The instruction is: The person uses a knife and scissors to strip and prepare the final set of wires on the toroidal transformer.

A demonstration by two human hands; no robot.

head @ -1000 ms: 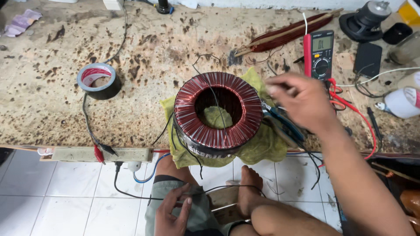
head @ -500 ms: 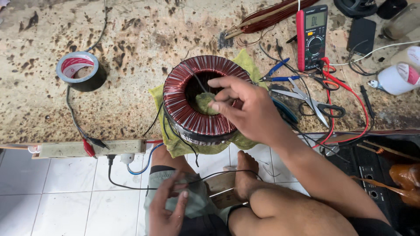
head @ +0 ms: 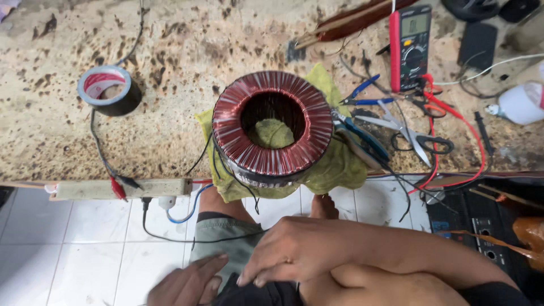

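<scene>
Both hands empty in lap, right hand [head: 294, 249] over left hand [head: 190, 280], grips loose, below red copper-wound toroidal coil [head: 272, 127] on speckled counter [head: 170, 45].

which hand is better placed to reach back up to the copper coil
Right, probably. The right hand rests on the lap almost directly below the toroidal coil on its yellow cloth. The left hand lies lower and further left, flat on the shorts. Both are empty.
</scene>
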